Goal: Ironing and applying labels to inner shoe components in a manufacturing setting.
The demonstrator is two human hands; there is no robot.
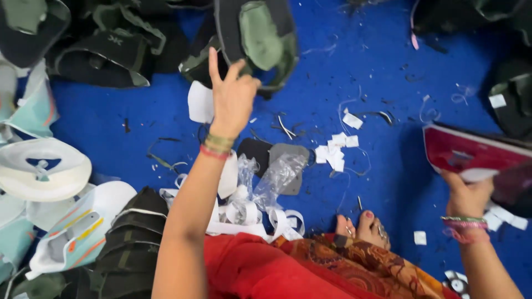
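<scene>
Fingers (224, 75) of left hand (233, 99) gripping one green-black cap piece (260, 39), right hand (468, 196) clutching one maroon piece (471, 152)

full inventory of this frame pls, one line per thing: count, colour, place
dark shoe upper: one, black and olive, top centre, held in left hand
shoe upper pile: several, black and olive, top left
maroon piece: one, maroon with white edge, right, gripped by right hand
pale shoe uppers: several, white and mint with orange accents, left edge
dark uppers: a stack, olive-black, bottom left
white strips: a tangle, white, centre bottom
clear plastic bag: one, transparent, centre
paper scraps: a cluster, white, centre right
floor mat: one, blue, underneath everything
foot: one, red-painted nails, bottom centre
left hand: one, bangles at wrist, raised
right hand: one, bangles at wrist, right
</scene>
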